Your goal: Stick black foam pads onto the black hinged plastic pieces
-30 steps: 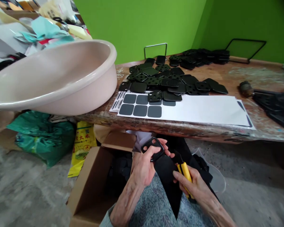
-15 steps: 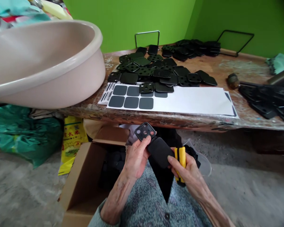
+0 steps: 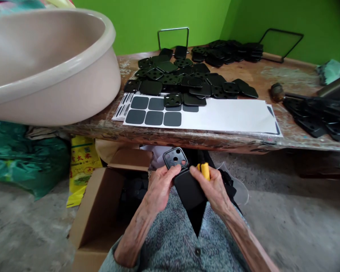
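My left hand [image 3: 161, 186] pinches a black hinged plastic case [image 3: 189, 188] between thumb and fingers. The case lies spread wide, in front of my body. Its upper half has round holes; its lower half is a flat dark panel. My right hand [image 3: 214, 187] is closed round a yellow-and-black handled tool [image 3: 204, 171], whose exact kind is partly hidden by the fingers. The right thumb presses on the case near its hinge. Beyond the hands, on the wooden table, a white sheet [image 3: 229, 115] carries several dark rounded-square stickers [image 3: 154, 118].
A heap of similar black cases [image 3: 170, 77] covers the table's middle, with more cases [image 3: 317, 117] at right. A large pale basin [image 3: 82, 83] overhangs at left. Below it are a cardboard box [image 3: 95, 207], a green bag [image 3: 28, 162] and a yellow bag [image 3: 83, 166].
My right thumb has moved from the lower panel's outer end up toward the hinge, bringing the tool up and left. The view has shifted slightly.
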Demonstrator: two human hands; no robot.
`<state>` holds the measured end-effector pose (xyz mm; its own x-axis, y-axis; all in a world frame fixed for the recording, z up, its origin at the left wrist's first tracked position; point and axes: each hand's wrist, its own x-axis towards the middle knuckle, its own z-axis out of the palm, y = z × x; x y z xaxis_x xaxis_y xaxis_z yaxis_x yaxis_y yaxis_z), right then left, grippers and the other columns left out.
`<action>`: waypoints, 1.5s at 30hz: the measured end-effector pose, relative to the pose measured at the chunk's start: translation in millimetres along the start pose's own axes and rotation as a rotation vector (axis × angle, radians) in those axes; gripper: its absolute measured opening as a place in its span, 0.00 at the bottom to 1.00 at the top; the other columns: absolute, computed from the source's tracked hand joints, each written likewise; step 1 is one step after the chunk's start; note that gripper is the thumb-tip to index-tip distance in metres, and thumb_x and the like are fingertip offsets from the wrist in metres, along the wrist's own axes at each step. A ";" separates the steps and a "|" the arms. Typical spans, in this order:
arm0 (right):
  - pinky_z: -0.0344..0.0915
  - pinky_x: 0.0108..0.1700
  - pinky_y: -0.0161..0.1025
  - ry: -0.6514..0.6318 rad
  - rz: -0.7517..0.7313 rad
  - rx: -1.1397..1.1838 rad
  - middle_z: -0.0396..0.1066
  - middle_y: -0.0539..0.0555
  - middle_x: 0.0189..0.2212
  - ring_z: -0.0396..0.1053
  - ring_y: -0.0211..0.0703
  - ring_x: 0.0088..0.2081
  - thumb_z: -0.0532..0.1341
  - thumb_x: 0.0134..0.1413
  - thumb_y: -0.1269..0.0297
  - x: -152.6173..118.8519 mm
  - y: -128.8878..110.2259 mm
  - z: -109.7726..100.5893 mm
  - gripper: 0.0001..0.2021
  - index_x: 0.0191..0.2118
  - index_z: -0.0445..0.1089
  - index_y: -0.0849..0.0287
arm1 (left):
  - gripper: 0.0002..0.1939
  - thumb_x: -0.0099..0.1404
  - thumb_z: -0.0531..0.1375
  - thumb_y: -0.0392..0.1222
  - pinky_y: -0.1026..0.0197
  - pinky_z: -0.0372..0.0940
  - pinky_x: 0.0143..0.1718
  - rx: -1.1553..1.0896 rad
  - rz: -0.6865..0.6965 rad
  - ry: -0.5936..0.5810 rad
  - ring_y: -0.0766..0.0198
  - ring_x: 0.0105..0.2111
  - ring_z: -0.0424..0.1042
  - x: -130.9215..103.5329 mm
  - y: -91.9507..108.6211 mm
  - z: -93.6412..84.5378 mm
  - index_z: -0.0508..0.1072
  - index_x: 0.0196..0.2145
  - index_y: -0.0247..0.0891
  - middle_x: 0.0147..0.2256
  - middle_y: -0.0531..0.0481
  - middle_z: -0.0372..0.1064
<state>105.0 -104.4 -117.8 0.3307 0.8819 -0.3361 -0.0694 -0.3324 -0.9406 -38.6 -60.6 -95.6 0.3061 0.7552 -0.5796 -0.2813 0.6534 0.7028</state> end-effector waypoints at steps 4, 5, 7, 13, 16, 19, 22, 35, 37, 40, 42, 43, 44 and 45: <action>0.51 0.19 0.31 0.084 0.053 0.137 0.60 0.46 0.17 0.59 0.35 0.20 0.61 0.53 0.49 5.9 11.6 -22.5 0.18 0.24 0.62 0.58 | 0.15 0.55 0.66 0.43 0.63 0.65 0.39 -0.113 -0.015 0.029 0.58 0.42 0.72 -2.5 4.3 0.3 0.78 0.39 0.35 0.40 0.45 0.76; 0.51 0.19 0.31 0.069 0.062 0.163 0.61 0.46 0.18 0.60 0.35 0.21 0.61 0.52 0.49 3.5 12.7 -27.1 0.17 0.27 0.63 0.58 | 0.15 0.55 0.66 0.43 0.62 0.66 0.40 -0.142 0.000 0.035 0.58 0.43 0.72 -1.7 5.1 1.1 0.77 0.40 0.35 0.41 0.45 0.75; 0.51 0.18 0.30 0.005 0.075 0.238 0.65 0.48 0.21 0.61 0.35 0.21 0.62 0.52 0.50 -5.1 13.4 -31.6 0.15 0.32 0.66 0.59 | 0.17 0.55 0.66 0.43 0.61 0.66 0.41 -0.194 0.021 0.029 0.58 0.43 0.72 1.3 6.6 3.0 0.76 0.43 0.36 0.42 0.45 0.75; 0.49 0.17 0.30 -0.089 0.089 0.390 0.70 0.51 0.25 0.57 0.29 0.16 0.62 0.53 0.55 -26.5 10.3 -17.7 0.14 0.40 0.68 0.60 | 0.12 0.56 0.65 0.41 0.60 0.68 0.41 -0.251 0.113 0.011 0.61 0.40 0.73 7.9 11.1 7.7 0.76 0.40 0.39 0.41 0.50 0.75; 0.49 0.18 0.29 -0.082 0.089 0.375 0.70 0.50 0.23 0.55 0.28 0.16 0.64 0.52 0.56 -27.0 5.6 -11.9 0.14 0.40 0.67 0.60 | 0.12 0.58 0.64 0.41 0.59 0.68 0.41 -0.258 0.088 0.006 0.60 0.41 0.72 8.1 11.3 7.2 0.75 0.41 0.39 0.42 0.50 0.74; 0.50 0.18 0.29 -0.076 0.092 0.392 0.69 0.49 0.23 0.56 0.29 0.16 0.64 0.51 0.56 -27.2 3.7 -10.6 0.14 0.39 0.65 0.59 | 0.11 0.59 0.63 0.41 0.58 0.68 0.42 -0.264 0.066 -0.005 0.59 0.43 0.72 8.7 9.8 5.9 0.76 0.41 0.42 0.43 0.50 0.74; 0.51 0.19 0.29 -0.075 0.085 0.411 0.69 0.49 0.22 0.56 0.29 0.17 0.64 0.52 0.56 -28.7 6.6 -10.7 0.14 0.40 0.64 0.58 | 0.10 0.60 0.62 0.42 0.58 0.67 0.43 -0.278 0.043 -0.037 0.58 0.45 0.70 10.2 8.6 5.5 0.76 0.41 0.44 0.45 0.50 0.73; 0.52 0.18 0.30 -0.011 0.037 0.134 0.65 0.47 0.23 0.55 0.29 0.17 0.66 0.47 0.54 -22.5 -3.9 -7.7 0.18 0.41 0.71 0.59 | 0.15 0.57 0.65 0.43 0.61 0.65 0.39 -0.140 0.042 -0.047 0.59 0.39 0.73 12.7 10.9 7.9 0.76 0.42 0.36 0.41 0.46 0.75; 0.52 0.18 0.30 0.010 0.038 0.116 0.62 0.45 0.19 0.55 0.30 0.17 0.66 0.47 0.54 -23.2 -1.1 -7.5 0.17 0.40 0.71 0.59 | 0.15 0.56 0.65 0.44 0.60 0.65 0.38 -0.131 0.057 -0.050 0.59 0.38 0.73 12.9 10.1 8.5 0.77 0.41 0.36 0.40 0.46 0.76; 0.53 0.18 0.30 0.011 0.062 0.156 0.59 0.44 0.18 0.55 0.30 0.17 0.66 0.48 0.53 -25.5 4.8 -6.8 0.17 0.38 0.70 0.60 | 0.15 0.56 0.65 0.44 0.61 0.65 0.39 -0.118 0.071 -0.050 0.60 0.37 0.73 14.3 9.8 9.6 0.77 0.40 0.35 0.38 0.46 0.76; 0.53 0.19 0.30 -0.005 0.076 0.199 0.60 0.44 0.19 0.55 0.29 0.18 0.66 0.49 0.53 -27.0 7.9 -5.7 0.16 0.39 0.69 0.59 | 0.15 0.56 0.65 0.44 0.62 0.65 0.39 -0.101 0.070 -0.038 0.61 0.36 0.73 15.6 10.1 9.7 0.78 0.40 0.35 0.37 0.46 0.76; 0.54 0.19 0.29 -0.013 0.081 0.226 0.61 0.44 0.20 0.55 0.29 0.18 0.66 0.49 0.54 -27.7 8.9 -5.0 0.16 0.39 0.68 0.59 | 0.15 0.56 0.65 0.45 0.62 0.65 0.38 -0.094 0.070 -0.037 0.61 0.36 0.73 16.2 10.2 9.5 0.77 0.40 0.34 0.37 0.46 0.76; 0.54 0.19 0.29 -0.020 0.087 0.255 0.62 0.45 0.21 0.56 0.29 0.18 0.66 0.49 0.55 -28.3 9.6 -4.1 0.15 0.39 0.68 0.58 | 0.16 0.57 0.64 0.46 0.62 0.65 0.37 -0.091 0.072 -0.044 0.61 0.35 0.72 16.6 10.2 9.1 0.77 0.40 0.34 0.36 0.45 0.76; 0.54 0.19 0.29 -0.021 0.094 0.286 0.63 0.45 0.22 0.56 0.29 0.18 0.66 0.49 0.55 -28.9 9.9 -3.2 0.15 0.39 0.67 0.58 | 0.16 0.59 0.63 0.48 0.62 0.65 0.36 -0.094 0.073 -0.059 0.61 0.34 0.72 16.8 10.0 8.4 0.77 0.40 0.34 0.36 0.45 0.76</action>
<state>97.8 -134.3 -117.3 0.2912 0.8592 -0.4206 -0.3622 -0.3079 -0.8798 -28.7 -41.8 -94.8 0.3340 0.7984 -0.5010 -0.3880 0.6008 0.6989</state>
